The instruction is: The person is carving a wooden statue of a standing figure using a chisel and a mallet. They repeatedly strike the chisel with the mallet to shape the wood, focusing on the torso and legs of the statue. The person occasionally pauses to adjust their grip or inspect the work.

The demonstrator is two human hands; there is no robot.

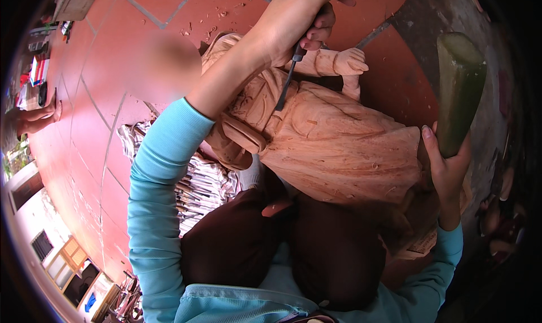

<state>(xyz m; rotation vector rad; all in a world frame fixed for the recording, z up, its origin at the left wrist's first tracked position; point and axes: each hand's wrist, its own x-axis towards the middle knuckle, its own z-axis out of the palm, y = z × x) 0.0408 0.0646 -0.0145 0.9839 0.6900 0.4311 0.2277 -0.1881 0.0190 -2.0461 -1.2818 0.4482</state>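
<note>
A carved wooden statue in a draped robe lies on its side across the floor in front of my knees. Above it, my left hand is closed around the dark handle of a carving chisel. The chisel's flat blade points down and touches, or nearly touches, the robe folds near the statue's waist. On the right, my right hand grips the narrow lower end of a thick green club-like mallet. Its broad end is raised, apart from the chisel. The statue's head area is blurred.
Several carving tools lie on a striped cloth left of my knees. Wood shavings dot the red tiled floor. Another person's legs show at the far left. A bicycle stands at the lower left.
</note>
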